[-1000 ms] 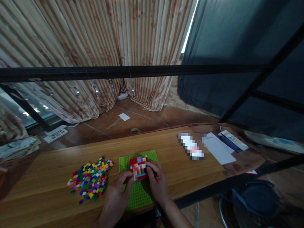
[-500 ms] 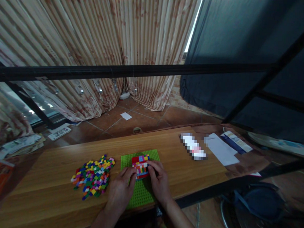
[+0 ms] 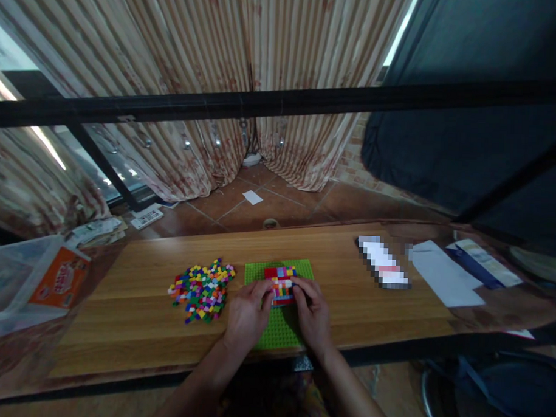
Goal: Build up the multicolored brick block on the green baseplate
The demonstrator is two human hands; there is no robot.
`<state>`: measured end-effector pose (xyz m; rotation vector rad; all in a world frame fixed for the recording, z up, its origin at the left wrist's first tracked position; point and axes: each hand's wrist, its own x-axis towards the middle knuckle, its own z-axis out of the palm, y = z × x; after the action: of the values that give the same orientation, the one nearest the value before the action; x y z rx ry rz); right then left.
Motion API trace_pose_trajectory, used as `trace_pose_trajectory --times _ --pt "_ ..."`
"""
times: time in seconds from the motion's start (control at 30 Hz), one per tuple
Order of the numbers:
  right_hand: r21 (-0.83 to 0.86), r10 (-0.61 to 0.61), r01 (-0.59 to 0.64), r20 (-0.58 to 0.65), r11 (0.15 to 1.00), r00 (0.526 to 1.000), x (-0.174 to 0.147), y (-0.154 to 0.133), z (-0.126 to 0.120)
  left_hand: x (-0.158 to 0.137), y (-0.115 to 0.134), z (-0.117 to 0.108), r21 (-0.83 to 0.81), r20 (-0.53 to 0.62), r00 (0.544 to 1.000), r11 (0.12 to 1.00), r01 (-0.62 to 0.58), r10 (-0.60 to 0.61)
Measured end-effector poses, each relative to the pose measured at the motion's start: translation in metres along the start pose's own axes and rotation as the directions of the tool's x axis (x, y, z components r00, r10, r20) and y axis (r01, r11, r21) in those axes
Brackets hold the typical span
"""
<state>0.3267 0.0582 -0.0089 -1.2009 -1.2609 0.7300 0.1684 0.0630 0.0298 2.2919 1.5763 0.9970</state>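
Observation:
A small build of colourful toy bricks [image 3: 281, 273], red, blue, white and yellow among them, is on a green studded baseplate [image 3: 280, 337] in front of me. My left hand [image 3: 247, 314] grips its left side, thumb and fingers closed at the edge. From the other side my right hand [image 3: 315, 316] holds the right edge, fingers bent and thumb close by. Part of the build is hidden behind my fingers. A loose pile of small mixed-colour bricks [image 3: 206, 289] lies on the wooden table to the left of my left hand.
On the right of the wooden table [image 3: 141, 325] lies a blurred-out phone-like object [image 3: 383, 262]. White papers [image 3: 444, 275] are beyond the table's right end. A clear plastic box [image 3: 17, 284] with an orange label stands at the left. A black bar [image 3: 263, 101] crosses behind.
The view has turned left and tilted a little, so the table sits further right and more of the plastic box shows. Both hands stay at the brick build, with little visible movement.

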Motion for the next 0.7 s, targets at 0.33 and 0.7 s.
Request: trace_pose_trajectory --times 0.33,0.7 --pt "-0.007 0.008 -0.008 0.002 1.0 1.0 -0.001 -0.001 0.0 -0.001 -0.001 -0.003 0.008 -0.012 1.0 1.0 -0.011 0.011" --pt "0.035 0.0 0.001 -0.019 0.999 1.0 -0.001 0.004 -0.002 0.016 0.022 0.015 0.103 0.051 0.983 0.978 -0.181 0.177"
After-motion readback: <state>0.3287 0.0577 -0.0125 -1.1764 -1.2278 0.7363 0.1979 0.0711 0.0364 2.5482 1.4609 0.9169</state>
